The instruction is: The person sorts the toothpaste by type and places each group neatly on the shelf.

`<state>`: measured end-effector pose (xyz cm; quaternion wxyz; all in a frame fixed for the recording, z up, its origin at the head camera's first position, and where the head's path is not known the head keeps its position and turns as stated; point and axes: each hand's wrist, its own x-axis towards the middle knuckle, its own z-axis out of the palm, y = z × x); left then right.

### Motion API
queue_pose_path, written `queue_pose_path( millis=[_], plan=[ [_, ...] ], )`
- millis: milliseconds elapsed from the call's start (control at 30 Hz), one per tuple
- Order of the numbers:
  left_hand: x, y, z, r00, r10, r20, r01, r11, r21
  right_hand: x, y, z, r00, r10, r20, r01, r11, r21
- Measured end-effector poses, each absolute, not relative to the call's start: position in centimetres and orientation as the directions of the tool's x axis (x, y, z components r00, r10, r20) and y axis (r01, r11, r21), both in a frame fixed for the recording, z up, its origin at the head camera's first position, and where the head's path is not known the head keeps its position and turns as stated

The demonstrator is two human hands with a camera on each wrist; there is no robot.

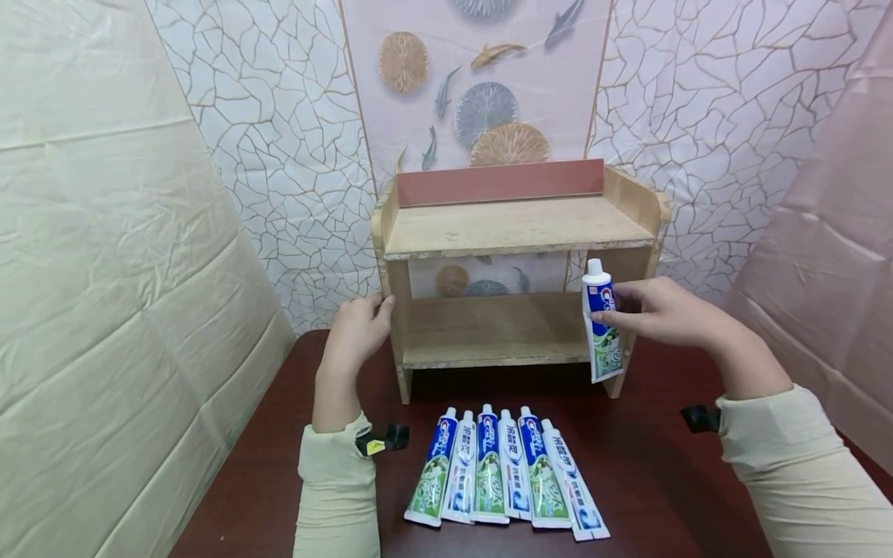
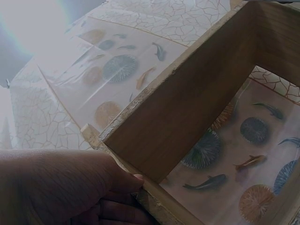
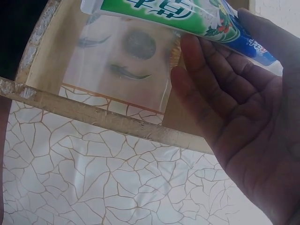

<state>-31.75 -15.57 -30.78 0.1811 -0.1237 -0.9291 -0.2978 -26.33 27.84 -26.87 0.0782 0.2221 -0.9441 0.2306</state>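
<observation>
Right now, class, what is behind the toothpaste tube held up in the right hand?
In the head view, the right panel and lower board of the wooden shelf show behind the tube. Parts directly behind the tube and right hand are covered.

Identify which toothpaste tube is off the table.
The Crest tube held in the right hand, cap up; the other six tubes lie side by side on the table.

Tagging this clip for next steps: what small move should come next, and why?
Probably ease the raised toothpaste tube inward over the lower board: the right hand holds it cap-up before the right end of the shelf, that board shows bare space, and the left hand grips the shelf's left side.
</observation>
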Motion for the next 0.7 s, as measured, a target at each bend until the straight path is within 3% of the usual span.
queue_pose_path(
  millis=[700],
  plan=[
    [-31.7,-15.62,-30.86,-0.907,0.118,0.405,0.334,0.786,0.52,-26.45,27.32,-26.51,-0.865,-0.384,0.323,-0.486,0.803,-0.345]
  ],
)
